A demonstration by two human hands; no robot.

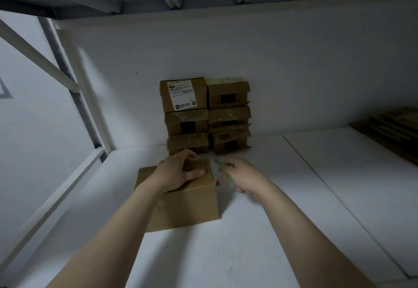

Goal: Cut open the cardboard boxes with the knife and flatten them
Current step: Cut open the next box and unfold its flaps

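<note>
A brown cardboard box (190, 206) stands on the white shelf surface (226, 253) in front of me. My left hand (181, 172) rests on its top, fingers curled over the far top edge. Just right of the box, my right hand (239, 178) grips a green-handled knife (220, 167), blurred, its tip pointing toward the box's upper right corner. Against the back wall stand two stacks of small cardboard boxes (205, 116), the top left one bearing a white shipping label.
Flattened cardboard sheets (391, 131) lie at the far right of the shelf. A white metal rack post and diagonal brace (74, 88) stand at the left. Another shelf hangs overhead. A seam between shelf panels (334, 197) runs along the right.
</note>
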